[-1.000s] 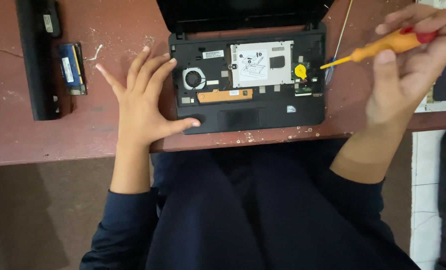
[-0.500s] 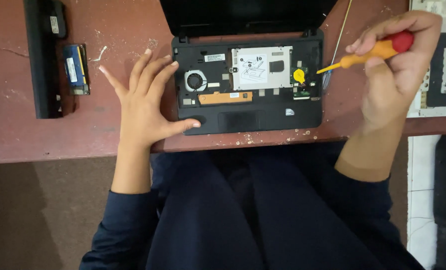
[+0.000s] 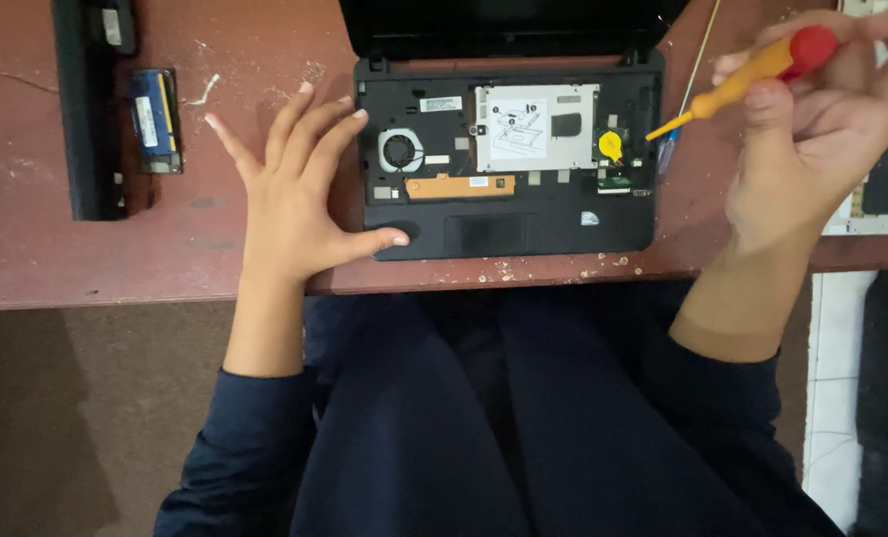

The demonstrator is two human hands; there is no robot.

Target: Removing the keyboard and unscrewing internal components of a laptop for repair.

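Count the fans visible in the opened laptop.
1: a round fan in the laptop base's left part, just right of the left hand's fingers. Others may be hidden under the metal plate.

Dark navy long sleeves pushed up the forearms, matching navy trousers.
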